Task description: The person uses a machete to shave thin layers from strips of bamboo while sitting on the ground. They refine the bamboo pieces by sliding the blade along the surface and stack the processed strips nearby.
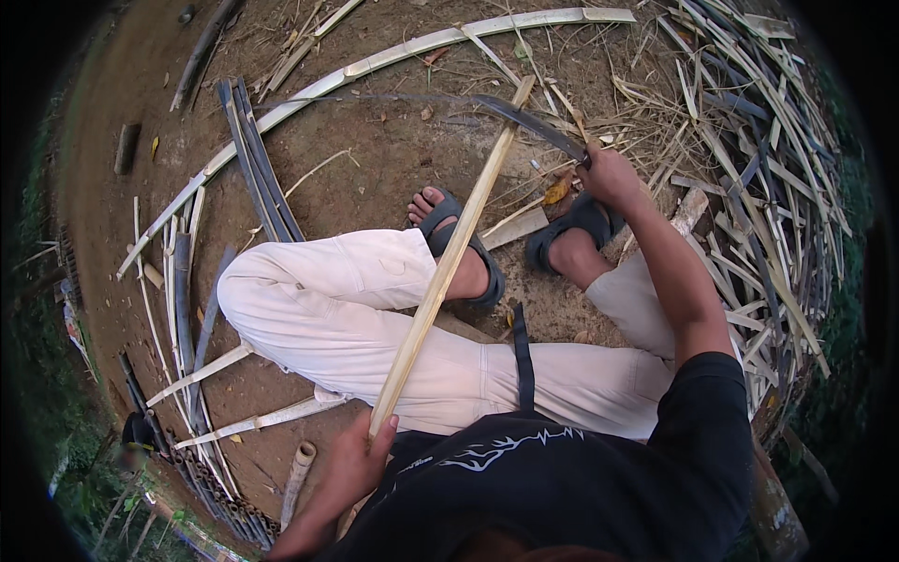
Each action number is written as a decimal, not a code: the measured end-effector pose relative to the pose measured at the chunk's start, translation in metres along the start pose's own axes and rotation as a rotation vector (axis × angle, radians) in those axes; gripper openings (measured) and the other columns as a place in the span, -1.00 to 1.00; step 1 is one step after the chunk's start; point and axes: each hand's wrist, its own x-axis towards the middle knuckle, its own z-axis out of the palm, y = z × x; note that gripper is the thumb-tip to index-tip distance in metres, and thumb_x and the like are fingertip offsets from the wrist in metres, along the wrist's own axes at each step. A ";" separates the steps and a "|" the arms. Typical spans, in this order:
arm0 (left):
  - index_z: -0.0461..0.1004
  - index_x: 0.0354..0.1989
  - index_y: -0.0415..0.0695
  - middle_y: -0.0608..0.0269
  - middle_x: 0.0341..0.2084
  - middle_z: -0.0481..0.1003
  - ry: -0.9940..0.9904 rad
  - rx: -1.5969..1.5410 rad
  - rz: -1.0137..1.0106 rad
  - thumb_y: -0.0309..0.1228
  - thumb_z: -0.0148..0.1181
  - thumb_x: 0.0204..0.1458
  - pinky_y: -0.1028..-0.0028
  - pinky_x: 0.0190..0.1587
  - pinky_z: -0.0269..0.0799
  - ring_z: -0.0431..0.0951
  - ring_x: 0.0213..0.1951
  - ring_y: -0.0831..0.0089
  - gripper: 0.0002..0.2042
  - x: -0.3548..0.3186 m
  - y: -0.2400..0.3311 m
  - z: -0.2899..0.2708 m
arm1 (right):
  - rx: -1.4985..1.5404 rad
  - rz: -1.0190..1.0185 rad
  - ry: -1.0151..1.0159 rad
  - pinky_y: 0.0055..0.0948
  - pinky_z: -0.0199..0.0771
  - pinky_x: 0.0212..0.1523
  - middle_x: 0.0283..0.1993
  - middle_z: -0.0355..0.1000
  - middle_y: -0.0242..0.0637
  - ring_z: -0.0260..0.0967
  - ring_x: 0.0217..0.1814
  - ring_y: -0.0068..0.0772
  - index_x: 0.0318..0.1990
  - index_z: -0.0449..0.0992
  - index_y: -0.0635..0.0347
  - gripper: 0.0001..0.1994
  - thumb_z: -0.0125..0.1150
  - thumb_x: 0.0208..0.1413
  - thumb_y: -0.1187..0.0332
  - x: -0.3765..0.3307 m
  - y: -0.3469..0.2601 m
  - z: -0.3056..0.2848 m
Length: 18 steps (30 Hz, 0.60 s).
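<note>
A long pale bamboo strip [449, 258] slants across my lap, from beside my left hip up past my sandalled feet. My left hand [356, 461] is closed round its near end. In my right hand [613, 176], out beyond my right foot, is the handle of a long knife [538, 125] with a dark blade. The blade points left and lies across the strip near its far end; whether its edge bites into the strip cannot be made out. A thin dark blur runs on leftward from the blade tip.
A long curved bamboo strip [403, 56] arcs over the dirt ahead. Dark bamboo splits [257, 164] lie to the left. On the right is a large heap of split bamboo [763, 187]. Shavings [646, 122] litter the ground beyond my right hand. A short bamboo piece [298, 478] rests near my left forearm.
</note>
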 end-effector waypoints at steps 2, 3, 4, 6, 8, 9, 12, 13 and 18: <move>0.45 -0.23 -0.24 -0.17 -0.55 0.50 -0.015 0.013 0.015 -0.10 0.05 0.27 0.10 -0.35 0.40 0.55 -0.42 -0.13 -0.63 0.005 -0.004 -0.002 | 0.008 -0.035 0.015 0.04 0.52 -0.21 -0.34 0.53 0.07 0.52 -0.23 0.18 -0.19 0.37 0.22 -0.67 0.28 0.04 0.19 0.002 0.009 0.004; 0.45 -0.23 -0.24 -0.17 -0.55 0.50 -0.009 0.006 -0.010 -0.11 0.06 0.27 0.10 -0.36 0.41 0.56 -0.42 -0.13 -0.64 0.006 -0.002 -0.002 | 0.018 -0.089 0.015 0.05 0.51 -0.21 -0.34 0.54 0.07 0.53 -0.24 0.18 -0.20 0.37 0.22 -0.68 0.28 0.04 0.20 -0.004 0.000 0.006; 0.45 -0.22 -0.24 -0.17 -0.55 0.50 -0.016 -0.009 -0.042 -0.11 0.06 0.27 0.11 -0.36 0.41 0.57 -0.42 -0.12 -0.64 0.004 0.001 0.000 | 0.022 -0.141 0.000 0.05 0.51 -0.21 -0.34 0.54 0.07 0.53 -0.24 0.18 -0.20 0.37 0.21 -0.69 0.28 0.04 0.21 -0.016 -0.010 0.003; 0.45 -0.22 -0.24 -0.17 -0.55 0.51 -0.006 -0.007 -0.048 -0.13 0.07 0.27 0.11 -0.37 0.42 0.57 -0.42 -0.11 -0.65 0.006 0.004 0.004 | -0.023 -0.233 -0.027 0.05 0.51 -0.21 -0.33 0.54 0.08 0.52 -0.23 0.18 -0.20 0.38 0.20 -0.69 0.27 0.04 0.21 -0.017 -0.014 -0.004; 0.45 -0.22 -0.24 -0.16 -0.56 0.51 0.013 0.029 -0.020 -0.14 0.08 0.26 0.12 -0.39 0.42 0.57 -0.44 -0.10 -0.67 0.003 -0.001 0.007 | -0.028 -0.234 0.026 0.05 0.51 -0.21 -0.33 0.53 0.09 0.52 -0.22 0.18 -0.19 0.39 0.20 -0.70 0.26 0.04 0.21 -0.009 0.001 0.004; 0.45 -0.22 -0.24 -0.16 -0.58 0.50 0.010 0.019 -0.005 -0.15 0.09 0.26 0.12 -0.40 0.41 0.57 -0.45 -0.11 -0.67 0.002 -0.002 0.005 | -0.011 0.060 -0.011 0.03 0.52 -0.19 -0.33 0.54 0.09 0.53 -0.21 0.16 -0.18 0.42 0.21 -0.70 0.24 0.06 0.20 0.007 0.003 -0.003; 0.45 -0.23 -0.25 -0.14 -0.62 0.49 0.040 0.004 0.038 -0.16 0.10 0.25 0.11 -0.44 0.39 0.55 -0.50 -0.13 -0.67 0.008 0.000 0.001 | -0.079 0.033 0.018 0.04 0.53 -0.16 -0.33 0.54 0.08 0.54 -0.22 0.15 -0.15 0.43 0.23 -0.68 0.23 0.07 0.18 0.020 0.018 -0.004; 0.45 -0.23 -0.25 -0.14 -0.64 0.48 0.044 0.008 0.036 -0.16 0.10 0.25 0.11 -0.45 0.39 0.55 -0.52 -0.13 -0.67 0.008 -0.007 0.005 | -0.083 -0.046 -0.003 0.04 0.53 -0.16 -0.33 0.54 0.08 0.54 -0.23 0.15 -0.15 0.43 0.23 -0.68 0.23 0.07 0.19 0.013 0.009 -0.005; 0.46 -0.27 -0.27 -0.14 -0.67 0.46 0.064 0.010 0.050 -0.17 0.13 0.23 0.11 -0.50 0.37 0.54 -0.56 -0.12 -0.67 0.000 -0.010 0.013 | -0.116 0.016 -0.046 0.03 0.54 -0.13 -0.31 0.54 0.12 0.54 -0.22 0.17 -0.14 0.42 0.25 -0.66 0.23 0.06 0.19 0.014 0.009 -0.010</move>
